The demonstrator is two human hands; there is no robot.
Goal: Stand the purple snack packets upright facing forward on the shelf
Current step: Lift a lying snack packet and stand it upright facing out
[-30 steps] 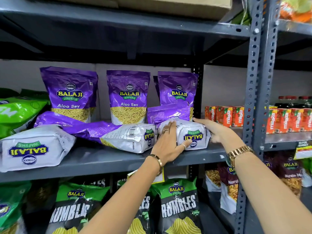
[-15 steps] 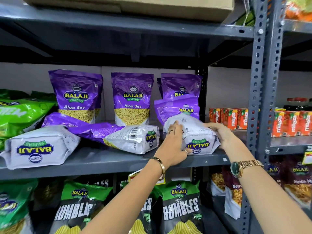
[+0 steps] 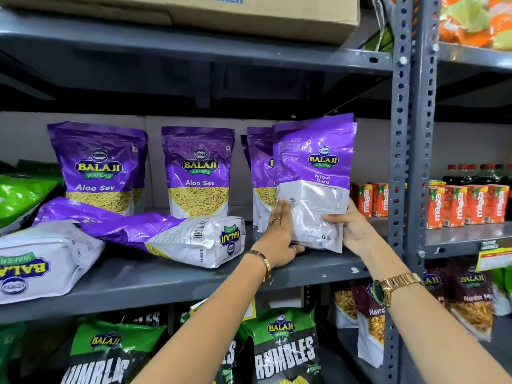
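Observation:
I hold a purple Aloo Sev packet (image 3: 314,173) upright at the right end of the grey shelf (image 3: 166,284), its back side with small print facing me. My left hand (image 3: 279,236) grips its lower left edge and my right hand (image 3: 349,228) its lower right corner. Three purple packets stand upright and face forward along the back: left (image 3: 98,167), middle (image 3: 198,170), and one (image 3: 261,173) partly hidden behind the held packet. Two more purple packets lie flat with their white bottoms toward me, one in the middle (image 3: 177,236) and one at the left (image 3: 41,261).
Green packets (image 3: 22,195) sit at the far left of the shelf. A perforated grey upright post (image 3: 410,162) bounds the shelf on the right, with orange juice cartons (image 3: 454,206) beyond it. A cardboard box (image 3: 249,12) rests on the shelf above. Rumbles bags (image 3: 285,345) fill the shelf below.
The packet that lay flat at the right end under both hands has been tipped up and now stands upright between them. The view has moved closer to the shelf.

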